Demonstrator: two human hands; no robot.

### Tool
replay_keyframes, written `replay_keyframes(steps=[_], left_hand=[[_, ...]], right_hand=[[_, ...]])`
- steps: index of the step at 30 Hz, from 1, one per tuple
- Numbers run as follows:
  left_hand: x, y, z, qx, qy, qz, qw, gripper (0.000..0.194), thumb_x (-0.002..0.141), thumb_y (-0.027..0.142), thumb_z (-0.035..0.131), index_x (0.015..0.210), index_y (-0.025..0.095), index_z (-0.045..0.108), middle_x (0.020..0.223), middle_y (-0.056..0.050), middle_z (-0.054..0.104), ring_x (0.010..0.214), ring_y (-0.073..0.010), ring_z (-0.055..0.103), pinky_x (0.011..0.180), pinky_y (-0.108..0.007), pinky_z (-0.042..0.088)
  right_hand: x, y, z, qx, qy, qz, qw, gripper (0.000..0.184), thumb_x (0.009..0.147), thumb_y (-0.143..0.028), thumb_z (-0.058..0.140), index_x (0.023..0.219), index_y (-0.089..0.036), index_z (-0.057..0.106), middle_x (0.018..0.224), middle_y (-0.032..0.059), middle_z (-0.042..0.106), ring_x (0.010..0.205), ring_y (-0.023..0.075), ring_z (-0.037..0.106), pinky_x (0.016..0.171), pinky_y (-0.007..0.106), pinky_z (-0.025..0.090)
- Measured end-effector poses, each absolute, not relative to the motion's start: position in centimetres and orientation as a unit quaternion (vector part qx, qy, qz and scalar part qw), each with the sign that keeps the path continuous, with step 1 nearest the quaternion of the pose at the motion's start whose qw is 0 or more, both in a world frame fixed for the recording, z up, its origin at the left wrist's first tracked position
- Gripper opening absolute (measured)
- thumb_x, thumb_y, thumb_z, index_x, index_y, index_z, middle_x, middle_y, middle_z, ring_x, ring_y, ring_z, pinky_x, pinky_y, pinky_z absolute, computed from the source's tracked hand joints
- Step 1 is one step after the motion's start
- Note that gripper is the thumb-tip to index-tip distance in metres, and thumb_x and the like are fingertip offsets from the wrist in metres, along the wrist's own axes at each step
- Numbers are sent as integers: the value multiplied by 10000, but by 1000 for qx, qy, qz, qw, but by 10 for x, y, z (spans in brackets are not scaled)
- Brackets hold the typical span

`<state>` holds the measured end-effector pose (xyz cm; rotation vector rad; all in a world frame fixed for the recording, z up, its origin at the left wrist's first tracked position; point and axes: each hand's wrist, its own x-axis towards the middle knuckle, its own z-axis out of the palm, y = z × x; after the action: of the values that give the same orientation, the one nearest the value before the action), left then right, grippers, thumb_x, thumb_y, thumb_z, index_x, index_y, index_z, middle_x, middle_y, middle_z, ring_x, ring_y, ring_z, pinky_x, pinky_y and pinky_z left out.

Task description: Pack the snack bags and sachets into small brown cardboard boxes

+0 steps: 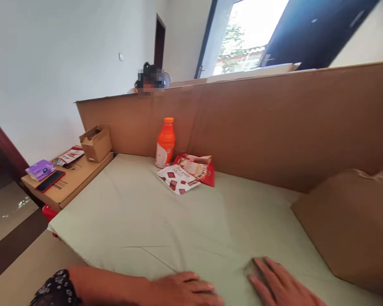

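Note:
My left hand (187, 290) lies flat near the front edge of the cloth-covered table (124, 212), fingers stretched out and pointing right, with nothing in it. To its right, my right hand (279, 282) rests on the same pale green cloth, its fingers spread and also holding nothing. Farther back stands an orange bottle (166, 142) with an orange cap, upright against the cardboard. Beside it lies a white snack pouch (178, 179) with brown squares printed on it. This pouch partly overlaps a red snack packet (207, 176). Both hands are well apart from these things.
A tall cardboard panel (258, 123) runs along the back. At right a cardboard flap (351, 225) leans in. On a flat carton (83, 180) at left are a small open box (97, 146), a purple tissue pack (40, 170), a phone (50, 182) and a pouch (70, 156). A person sits behind the panel.

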<state>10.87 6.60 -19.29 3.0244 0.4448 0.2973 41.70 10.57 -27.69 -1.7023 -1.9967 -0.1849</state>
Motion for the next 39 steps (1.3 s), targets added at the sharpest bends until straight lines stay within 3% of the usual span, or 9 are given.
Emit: replay_keyframes(steps=[3, 6, 12, 18, 25, 28, 32, 36, 39], left_hand=[[48, 61, -187, 956, 216, 145, 132, 321, 961, 411, 558, 1204, 272, 717, 1409, -48, 668, 1367, -230, 573, 1137, -347, 449], [-2, 88, -176, 889, 363, 221, 169, 349, 923, 460, 612, 1184, 261, 732, 1345, -83, 702, 1271, -239, 644, 1085, -359, 508], [-97, 208, -123, 713, 609, 345, 41, 409, 968, 388, 648, 1323, 189, 613, 1454, -134, 571, 1346, -316, 541, 1130, -589, 431], [-182, 334, -20, 546, 725, 411, -93, 476, 965, 360, 667, 1399, 205, 550, 1533, -129, 471, 1372, -339, 491, 1120, -605, 432], [-204, 409, 28, 504, 766, 393, -70, 389, 974, 371, 658, 1314, 191, 604, 1400, -116, 582, 1232, -287, 600, 1030, -534, 523], [-194, 389, 29, 535, 737, 411, -49, 375, 979, 380, 652, 1297, 185, 613, 1363, -112, 607, 1199, -275, 619, 1012, -519, 535], [-169, 302, 12, 604, 665, 439, 0, 338, 969, 402, 648, 1203, 158, 657, 1401, -124, 612, 1310, -299, 569, 1113, -567, 446], [-134, 182, -24, 693, 575, 419, 121, 309, 955, 464, 566, 988, 189, 703, 1275, -132, 730, 1277, -287, 634, 1127, -485, 466], [-111, 112, -42, 721, 526, 407, 194, 266, 994, 427, 537, 964, 218, 700, 1161, -108, 778, 1278, -269, 642, 1096, -451, 501]], right_hand=[[354, 123, -281, -569, -782, -87, 239, 592, 961, -544, 344, 1289, -179, 675, 1390, 205, 644, 1293, 399, 600, 1025, 619, 502], [290, 144, -263, -520, -825, -67, 210, 602, 965, -542, 401, 1340, -150, 661, 1442, 200, 613, 1335, 391, 575, 1080, 621, 465], [172, 161, -215, -350, -923, 43, 154, 538, 968, -423, 520, 1439, -179, 610, 1544, 161, 516, 1416, 352, 508, 1146, 566, 438], [136, 164, -215, -176, -963, 123, 163, 603, 948, -426, 590, 1514, -225, 536, 1595, 121, 443, 1457, 331, 459, 1188, 510, 409], [144, 173, -227, -146, -954, 113, 235, 563, 841, -267, 656, 1400, -206, 621, 1524, 107, 548, 1392, 314, 541, 1134, 456, 472], [143, 170, -229, -175, -931, 131, 292, 472, 853, -235, 641, 1325, -229, 658, 1483, 107, 598, 1329, 295, 598, 1091, 435, 505], [146, 178, -227, -312, -785, 212, 492, 344, 975, -290, 520, 1288, -253, 657, 1486, 135, 588, 1264, 269, 633, 1029, 430, 526], [163, 202, -199, -498, -490, 402, 591, 626, 937, -621, 439, 1377, -190, 547, 1478, 191, 560, 1362, 316, 542, 1090, 495, 454], [181, 210, -176, -541, -391, 457, 587, 790, 851, -767, 356, 1297, -156, 584, 1393, 199, 608, 1270, 331, 600, 968, 448, 527]])
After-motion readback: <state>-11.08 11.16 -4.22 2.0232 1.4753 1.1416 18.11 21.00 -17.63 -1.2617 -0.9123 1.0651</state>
